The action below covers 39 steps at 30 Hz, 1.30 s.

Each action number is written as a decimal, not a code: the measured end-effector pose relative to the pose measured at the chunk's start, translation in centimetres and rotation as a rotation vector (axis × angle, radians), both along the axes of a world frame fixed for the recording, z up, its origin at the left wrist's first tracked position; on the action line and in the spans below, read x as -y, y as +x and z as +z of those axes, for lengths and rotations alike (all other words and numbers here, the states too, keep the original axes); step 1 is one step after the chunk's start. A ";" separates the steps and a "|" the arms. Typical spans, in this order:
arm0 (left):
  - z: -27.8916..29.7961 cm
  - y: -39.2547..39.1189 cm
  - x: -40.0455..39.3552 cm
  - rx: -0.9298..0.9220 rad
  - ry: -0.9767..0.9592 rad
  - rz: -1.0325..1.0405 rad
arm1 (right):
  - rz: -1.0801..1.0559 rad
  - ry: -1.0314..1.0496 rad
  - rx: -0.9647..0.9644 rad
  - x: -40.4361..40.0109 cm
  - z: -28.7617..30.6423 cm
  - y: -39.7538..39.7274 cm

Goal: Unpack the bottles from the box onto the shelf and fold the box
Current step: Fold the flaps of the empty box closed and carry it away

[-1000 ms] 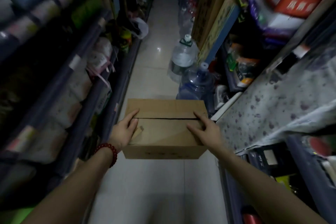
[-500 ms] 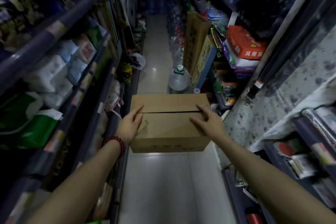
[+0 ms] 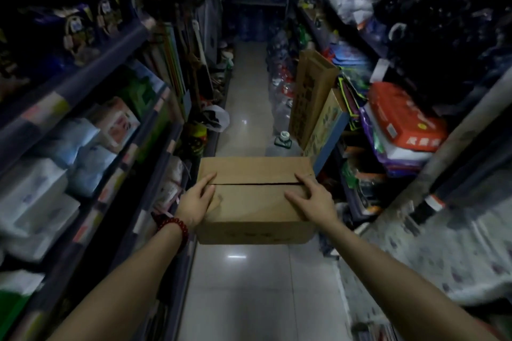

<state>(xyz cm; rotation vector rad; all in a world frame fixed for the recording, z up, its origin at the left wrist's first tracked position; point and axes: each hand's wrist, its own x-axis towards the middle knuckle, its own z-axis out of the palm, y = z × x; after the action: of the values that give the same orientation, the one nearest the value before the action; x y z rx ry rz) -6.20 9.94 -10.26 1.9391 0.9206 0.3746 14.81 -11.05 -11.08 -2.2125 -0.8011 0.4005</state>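
Note:
A brown cardboard box (image 3: pixel 253 202) hangs in the air in front of me, above the tiled aisle floor, its top flaps closed with a dark slit between them. My left hand (image 3: pixel 195 203), a red bead bracelet on its wrist, grips the box's left edge with fingers over the top. Across from it, my right hand (image 3: pixel 311 198) grips the right edge the same way. The bottles are hidden inside the box. Shelves (image 3: pixel 116 50) run along both sides of the aisle.
Left shelves hold white and blue packages (image 3: pixel 55 163). On the right stand upright cardboard cartons (image 3: pixel 311 97), a red pack (image 3: pixel 401 116) and a flowered cloth (image 3: pixel 448 246). Large water jugs (image 3: pixel 282 141) stand on the floor ahead. The aisle floor (image 3: pixel 249 285) is narrow.
The view has tilted up along the aisle while both hands keep carrying the box forward; the blue water jugs that were right ahead are now hidden behind the box.

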 end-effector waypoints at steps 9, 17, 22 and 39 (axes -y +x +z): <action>0.0 8.6 -10.8 -0.009 0.011 0.074 | 0.046 -0.023 -0.039 -12.3 -0.4 9.9; -2.9 18.1 -22.8 -0.063 -0.008 -0.012 | -0.046 -0.015 -0.056 -21.8 -4.0 17.7; -4.1 23.7 -28.0 -0.096 -0.001 -0.054 | -0.092 -0.002 -0.054 -26.4 -5.7 22.6; -22.2 33.7 -38.2 -0.162 0.003 0.011 | -0.008 -0.101 -0.092 -38.4 -23.2 33.3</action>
<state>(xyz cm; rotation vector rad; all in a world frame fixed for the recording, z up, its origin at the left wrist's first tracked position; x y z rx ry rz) 27.50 48.18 -32.50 1.9898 1.0357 0.2275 48.09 27.37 -34.30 -2.2713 -0.7369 0.5455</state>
